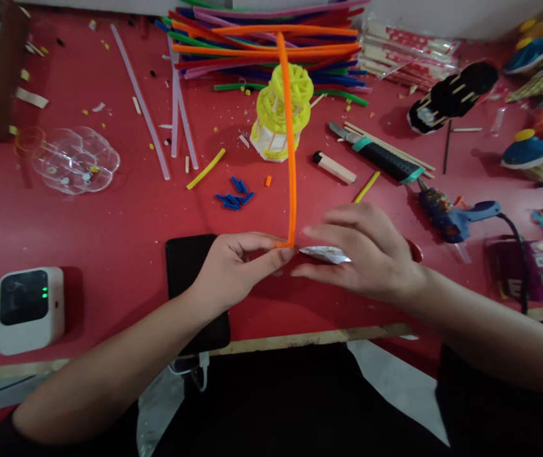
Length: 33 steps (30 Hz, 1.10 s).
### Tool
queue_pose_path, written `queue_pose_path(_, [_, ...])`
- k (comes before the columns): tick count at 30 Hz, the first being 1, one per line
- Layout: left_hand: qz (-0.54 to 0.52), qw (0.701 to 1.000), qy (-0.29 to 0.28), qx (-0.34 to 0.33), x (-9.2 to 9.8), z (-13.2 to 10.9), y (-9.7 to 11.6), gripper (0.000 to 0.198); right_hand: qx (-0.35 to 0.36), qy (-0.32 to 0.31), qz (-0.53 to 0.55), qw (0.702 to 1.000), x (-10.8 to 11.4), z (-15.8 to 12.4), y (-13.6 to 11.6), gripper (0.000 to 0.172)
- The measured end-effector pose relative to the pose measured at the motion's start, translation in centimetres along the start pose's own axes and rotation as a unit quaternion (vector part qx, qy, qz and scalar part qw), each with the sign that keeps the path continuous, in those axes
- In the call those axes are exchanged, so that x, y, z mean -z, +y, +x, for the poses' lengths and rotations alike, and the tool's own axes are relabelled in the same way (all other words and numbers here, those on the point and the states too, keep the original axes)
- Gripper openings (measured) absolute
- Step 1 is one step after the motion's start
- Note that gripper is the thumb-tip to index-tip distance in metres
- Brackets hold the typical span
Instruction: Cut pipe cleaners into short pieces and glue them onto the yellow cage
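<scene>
My left hand (238, 266) pinches the lower end of a long orange pipe cleaner (291, 152) between thumb and fingers. A short stretch at that end is bent sideways; the rest rises away from me. My right hand (361, 254) is just right of it, thumb and fingers apart, slightly blurred. Between and below those fingers shows a silver pointed blade (326, 254), with a bit of red behind the hand; its handle is mostly hidden. Beyond the hands are short blue pipe cleaner pieces (234, 195), an orange piece (268, 181) and a yellow tiered tower (283, 114).
Many colored pipe cleaners (252, 54) are heaped at the back. A utility knife (380, 155), lighter (334, 167) and glue gun (452, 212) lie rightward. A black tower (452, 98) stands beyond. Leftward are a black phone (181, 254), white device (31, 308) and clear dish (78, 158).
</scene>
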<state>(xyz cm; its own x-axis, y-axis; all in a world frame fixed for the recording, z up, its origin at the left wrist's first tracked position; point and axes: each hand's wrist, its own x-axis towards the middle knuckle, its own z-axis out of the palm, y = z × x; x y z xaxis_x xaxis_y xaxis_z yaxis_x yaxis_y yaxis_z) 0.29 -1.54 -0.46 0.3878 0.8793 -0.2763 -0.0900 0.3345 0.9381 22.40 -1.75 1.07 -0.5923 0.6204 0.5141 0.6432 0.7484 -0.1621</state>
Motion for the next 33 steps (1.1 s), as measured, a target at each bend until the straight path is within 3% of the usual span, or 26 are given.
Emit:
queue_pose_path(2, [0.035, 0.999, 0.027, -0.014, 0.0, -0.1, 0.1, 0.009, -0.034, -0.078, -0.001, 0.996, 1.4, -1.6, 0.9, 0.01])
queue_pose_path(6, [0.03, 0.999, 0.045, 0.003, 0.0, 0.1, -0.2, 0.014, -0.097, -0.271, -0.04, 0.957, 4.8, -5.9, 2.5, 0.018])
queue_pose_path(8, [-0.016, 0.999, 0.041, 0.021, 0.1, 0.3, -0.4, 0.016, -0.102, -0.317, -0.046, 0.942, 6.2, -7.8, 3.0, 0.02])
queue_pose_path(11, [-0.021, 0.999, 0.039, 0.022, 0.1, 0.3, -0.5, 0.018, -0.103, -0.314, -0.061, 0.942, 6.9, -9.8, 3.5, 0.029])
queue_pose_path(15, [0.106, 0.993, 0.043, -0.041, -0.1, -0.1, -0.2, 0.013, -0.103, -0.312, -0.115, 0.938, 6.3, -10.5, 4.1, 0.029])
queue_pose_path(20, [0.201, 0.97, 0.065, -0.119, -0.3, -0.4, 0.0, 0.012, -0.126, -0.277, -0.144, 0.942, 6.3, -9.4, 4.1, 0.023])
queue_pose_path(25, [0.256, 0.95, 0.051, -0.173, -0.1, -0.3, -0.2, 0.011, -0.148, -0.257, -0.082, 0.952, 7.1, -8.1, 2.2, 0.029])
queue_pose_path(33, [0.29, 0.93, 0.028, -0.225, 0.0, -0.4, -0.3, 0.013, -0.136, -0.253, -0.123, 0.95, 6.4, -6.5, 0.7, 0.049])
